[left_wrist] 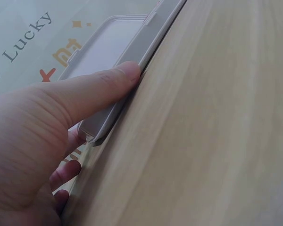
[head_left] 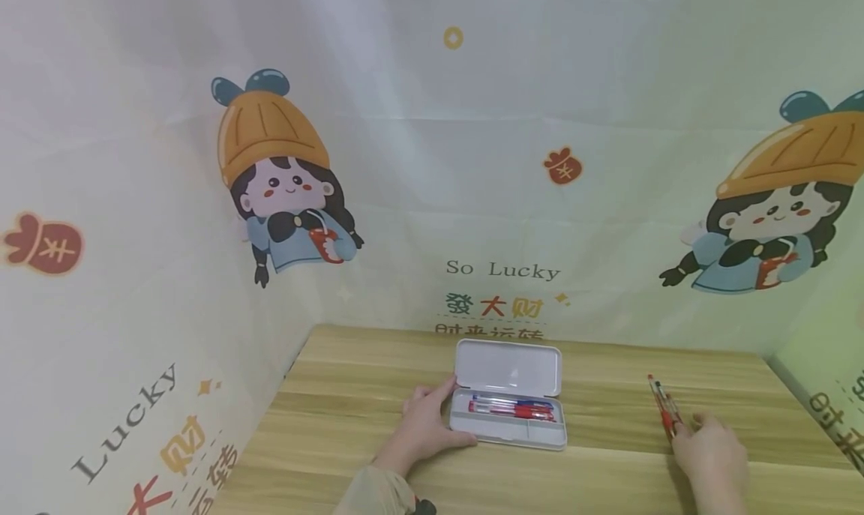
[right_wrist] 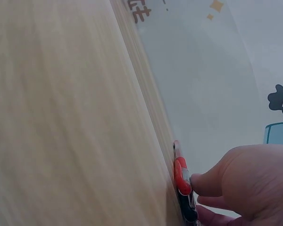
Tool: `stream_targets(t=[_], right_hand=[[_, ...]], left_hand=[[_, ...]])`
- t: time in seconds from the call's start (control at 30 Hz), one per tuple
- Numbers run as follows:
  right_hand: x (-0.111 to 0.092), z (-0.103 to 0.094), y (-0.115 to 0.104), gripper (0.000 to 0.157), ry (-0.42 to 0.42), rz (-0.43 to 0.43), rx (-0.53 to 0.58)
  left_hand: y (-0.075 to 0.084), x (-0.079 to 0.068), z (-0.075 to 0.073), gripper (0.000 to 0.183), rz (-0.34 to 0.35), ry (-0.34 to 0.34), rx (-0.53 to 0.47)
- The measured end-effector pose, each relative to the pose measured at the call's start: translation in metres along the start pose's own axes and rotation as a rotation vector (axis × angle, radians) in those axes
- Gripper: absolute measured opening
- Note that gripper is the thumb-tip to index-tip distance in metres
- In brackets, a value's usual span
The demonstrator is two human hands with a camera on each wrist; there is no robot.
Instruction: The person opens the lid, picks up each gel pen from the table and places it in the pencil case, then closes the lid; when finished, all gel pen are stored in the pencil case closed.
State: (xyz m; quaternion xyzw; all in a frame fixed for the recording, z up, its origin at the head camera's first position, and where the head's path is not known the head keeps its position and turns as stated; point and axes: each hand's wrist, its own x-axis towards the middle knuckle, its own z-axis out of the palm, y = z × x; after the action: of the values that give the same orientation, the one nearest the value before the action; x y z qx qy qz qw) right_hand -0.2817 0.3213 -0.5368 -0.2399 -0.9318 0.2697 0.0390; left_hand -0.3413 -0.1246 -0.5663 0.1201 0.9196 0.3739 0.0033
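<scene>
A light grey pencil case [head_left: 496, 433] lies on the table with its lid [head_left: 508, 368] swung open toward the back. Inside its rear compartment are a blue pen [head_left: 538, 404] and red pens [head_left: 516, 411]. My left hand [head_left: 425, 425] grips the case's left end, thumb along the front wall and forefinger by the hinge; the thumb [left_wrist: 101, 89] shows on that wall in the left wrist view. Off to the right, my right hand [head_left: 712, 451] pinches a red pen [right_wrist: 181, 175] and a black-tipped pen [right_wrist: 188, 212] near one end, close over the tabletop.
The wooden table [head_left: 607, 470] meets a printed cloth backdrop [head_left: 418, 200] along its back edge, with more cloth at both sides. A stretch of bare tabletop separates the case from my right hand.
</scene>
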Motion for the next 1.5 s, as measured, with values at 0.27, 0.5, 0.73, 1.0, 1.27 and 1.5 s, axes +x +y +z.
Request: stream_targets(t=[0.27,0.5,0.73,1.0,1.27,1.5], right_hand=[[0.002,-0.001,0.005,0.052,-0.044,0.003,-0.030],[0.001,-0.002,0.004,0.046,-0.050,0.008,-0.026],[0.000,0.001,0.005,0.042,0.004,-0.007,0.010],[-0.001,0.003,0.005,0.040,0.060,-0.003,0.079],[-0.003,0.002,0.001,0.037,0.115,0.011,0.135],[0.002,0.002,-0.007,0.037,0.144,-0.051,0.133]], left_hand=[[0.001,0.002,0.000,0.123,0.006,-0.001,0.005],[0.000,0.003,0.001,0.123,0.008,0.000,0.007],[0.001,0.004,0.001,0.124,0.012,-0.004,0.014],[0.000,0.004,0.003,0.126,0.005,-0.001,0.015],[0.001,0.004,0.002,0.126,0.007,-0.004,0.015],[0.001,0.000,0.001,0.125,-0.005,0.004,-0.013]])
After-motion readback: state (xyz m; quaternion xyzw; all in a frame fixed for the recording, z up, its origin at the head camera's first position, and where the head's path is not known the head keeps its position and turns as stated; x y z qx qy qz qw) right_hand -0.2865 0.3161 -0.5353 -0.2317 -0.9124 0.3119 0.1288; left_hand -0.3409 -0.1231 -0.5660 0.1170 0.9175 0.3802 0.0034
